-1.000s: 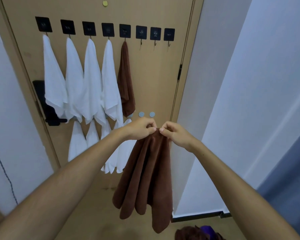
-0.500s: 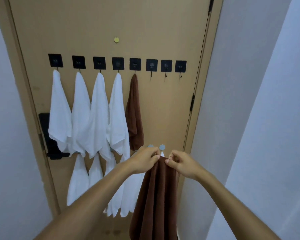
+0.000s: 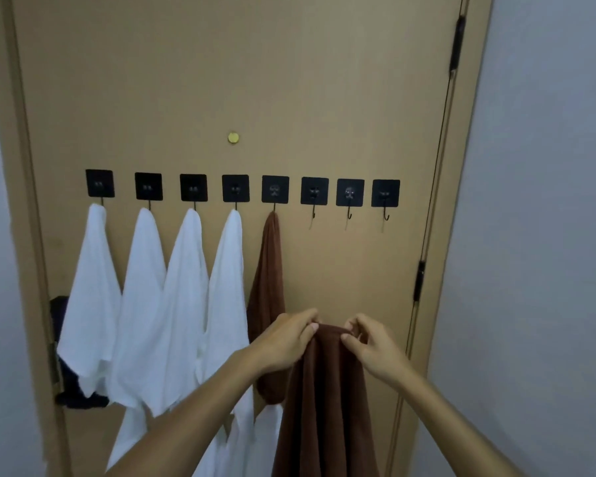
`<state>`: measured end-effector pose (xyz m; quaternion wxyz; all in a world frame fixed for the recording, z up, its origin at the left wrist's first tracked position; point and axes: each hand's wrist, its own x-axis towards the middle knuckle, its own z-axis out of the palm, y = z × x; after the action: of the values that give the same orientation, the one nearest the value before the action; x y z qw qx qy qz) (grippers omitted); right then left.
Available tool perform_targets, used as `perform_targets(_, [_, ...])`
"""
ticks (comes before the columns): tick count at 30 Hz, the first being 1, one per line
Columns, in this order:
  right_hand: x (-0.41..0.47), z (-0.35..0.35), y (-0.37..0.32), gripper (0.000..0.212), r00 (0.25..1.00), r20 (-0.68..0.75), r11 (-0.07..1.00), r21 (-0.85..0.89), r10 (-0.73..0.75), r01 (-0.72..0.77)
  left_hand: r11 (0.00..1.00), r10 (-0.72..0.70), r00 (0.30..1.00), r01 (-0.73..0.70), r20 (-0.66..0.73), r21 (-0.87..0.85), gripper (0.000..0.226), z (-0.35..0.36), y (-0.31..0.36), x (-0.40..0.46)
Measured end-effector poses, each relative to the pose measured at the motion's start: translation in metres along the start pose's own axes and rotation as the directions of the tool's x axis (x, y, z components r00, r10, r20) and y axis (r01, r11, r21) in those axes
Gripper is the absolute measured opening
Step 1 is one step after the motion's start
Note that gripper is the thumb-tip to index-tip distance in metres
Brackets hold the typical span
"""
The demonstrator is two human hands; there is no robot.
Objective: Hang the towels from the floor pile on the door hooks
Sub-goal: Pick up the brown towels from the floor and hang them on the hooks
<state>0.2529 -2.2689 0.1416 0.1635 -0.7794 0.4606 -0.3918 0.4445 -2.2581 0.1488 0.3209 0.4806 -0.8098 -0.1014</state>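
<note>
The left hand point(image 3: 283, 342) and right hand point(image 3: 372, 349) pinch a dark brown terry towel's point(image 3: 324, 407) top edge. 3 bare black hooks point(image 3: 349, 215) sit above, right of 5 hung towels.

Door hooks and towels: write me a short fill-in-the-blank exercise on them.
1. The door carries a row of ____ black hooks.
2. Four white towels hang beside one hung brown towel, so ____ hooks are bare.
3. Left hand and right hand pinch a ____ towel's top edge.

Missing words: eight; three; brown
</note>
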Motion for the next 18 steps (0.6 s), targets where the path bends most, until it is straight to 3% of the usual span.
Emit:
perform_targets(3, [0.041, -0.002, 0.011, 0.030, 0.996, -0.079, 0.999, 0.014, -0.035, 0.036, 0.999, 0.023, 0.998, -0.025, -0.064, -0.025, 0.009, -0.016, -0.011, 0.032])
perform_targets(10, [0.148, -0.023, 0.000, 0.014, 0.955, -0.257, 0.987, 0.026, -0.149, 0.161, 0.994, 0.100, 0.984, -0.093, -0.150, 0.056, 0.022, -0.070, -0.033, 0.131])
perform_targets(15, [0.233, -0.031, -0.023, 0.008, 0.908, -0.379, 0.983, -0.116, -0.179, 0.145, 0.995, 0.093, 0.954, -0.094, -0.285, 0.011, 0.023, -0.106, -0.052, 0.203])
perform_targets(18, [0.266, -0.024, -0.028, 0.012, 0.890, -0.411, 0.959, -0.269, -0.198, 0.089, 0.997, 0.036, 0.940, -0.012, -0.338, 0.072, 0.024, -0.109, -0.060, 0.231])
